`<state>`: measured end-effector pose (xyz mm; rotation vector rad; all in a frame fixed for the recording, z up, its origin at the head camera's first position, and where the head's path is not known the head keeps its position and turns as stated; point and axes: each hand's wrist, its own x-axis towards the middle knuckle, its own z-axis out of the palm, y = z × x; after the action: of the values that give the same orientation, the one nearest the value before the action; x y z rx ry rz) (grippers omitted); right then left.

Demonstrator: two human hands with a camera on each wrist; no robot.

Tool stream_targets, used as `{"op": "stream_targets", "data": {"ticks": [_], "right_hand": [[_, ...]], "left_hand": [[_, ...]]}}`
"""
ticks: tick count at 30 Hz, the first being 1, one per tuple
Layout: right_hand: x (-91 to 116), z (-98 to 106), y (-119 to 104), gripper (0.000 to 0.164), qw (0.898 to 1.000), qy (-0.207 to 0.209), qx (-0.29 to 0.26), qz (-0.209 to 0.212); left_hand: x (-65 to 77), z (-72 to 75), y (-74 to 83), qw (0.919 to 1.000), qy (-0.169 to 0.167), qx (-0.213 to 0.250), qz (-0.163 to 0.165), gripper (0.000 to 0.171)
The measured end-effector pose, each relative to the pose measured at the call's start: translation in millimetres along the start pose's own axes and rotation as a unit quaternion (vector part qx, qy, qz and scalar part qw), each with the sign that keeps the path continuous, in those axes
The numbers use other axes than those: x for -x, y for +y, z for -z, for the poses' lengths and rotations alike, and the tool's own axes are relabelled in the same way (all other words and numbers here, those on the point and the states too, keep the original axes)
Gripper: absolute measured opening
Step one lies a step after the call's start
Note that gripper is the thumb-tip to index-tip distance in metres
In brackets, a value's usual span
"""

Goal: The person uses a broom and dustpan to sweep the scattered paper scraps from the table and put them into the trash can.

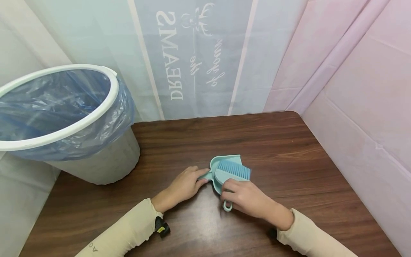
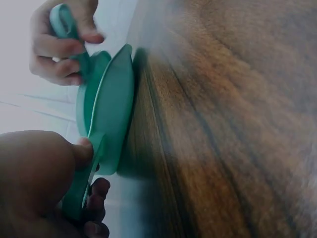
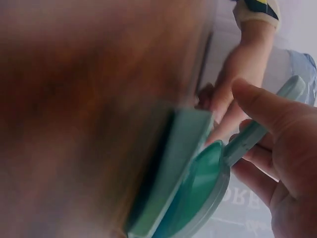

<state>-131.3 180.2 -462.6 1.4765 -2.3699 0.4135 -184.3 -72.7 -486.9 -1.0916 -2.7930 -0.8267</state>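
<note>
A light teal dustpan (image 1: 224,159) lies on the wooden table with its mouth toward the right. My left hand (image 1: 184,184) grips its short handle (image 2: 79,196), thumb on one side and fingers curled beneath. In my right hand (image 1: 247,198) is a small hand brush (image 1: 229,171) of matching colour, held by its handle, whose looped end (image 1: 227,206) pokes out below the fingers. The brush's blue bristles (image 1: 236,169) lie over the dustpan's tray in the head view. From the right wrist view, the brush head (image 3: 213,198) sits close against the pan's side wall (image 3: 178,163).
A tall white bin (image 1: 106,162) lined with a blue plastic bag (image 1: 96,135) stands at the table's left. Behind the dark wooden table (image 1: 279,142) hangs a printed curtain (image 1: 205,60). Pale pink sheeting (image 1: 363,107) runs along the right side.
</note>
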Motion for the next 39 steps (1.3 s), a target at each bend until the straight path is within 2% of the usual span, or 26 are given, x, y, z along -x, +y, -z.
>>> {"op": "stream_targets", "data": {"ticks": [7, 15, 21, 28, 34, 39], "right_hand": [[1, -5, -7, 0.026, 1.000, -0.027, 0.005, -0.008], [0, -2, -14, 0.030, 0.995, -0.090, -0.021, -0.047], [1, 1, -17, 0.041, 0.994, -0.089, -0.044, -0.054], [2, 3, -18, 0.034, 0.994, -0.078, -0.061, -0.047], [1, 6, -20, 0.054, 0.993, -0.084, -0.070, -0.051], [2, 10, -22, 0.070, 0.991, -0.095, -0.074, -0.058]], "left_hand": [[-0.6, -0.1, 1.6, 0.9999, -0.006, 0.000, 0.015, 0.037], [-2.4, 3.8, 1.1, 0.9996, -0.019, 0.000, 0.022, 0.038], [-1.0, 6.1, 1.2, 0.9992, -0.020, -0.003, 0.035, 0.038], [-0.5, 7.5, 3.6, 0.9993, -0.016, 0.000, 0.035, 0.038], [-0.8, 7.5, 3.9, 0.9986, -0.019, 0.005, 0.048, 0.040], [-0.8, 9.9, 1.7, 0.9989, -0.009, -0.010, 0.045, 0.040]]}}
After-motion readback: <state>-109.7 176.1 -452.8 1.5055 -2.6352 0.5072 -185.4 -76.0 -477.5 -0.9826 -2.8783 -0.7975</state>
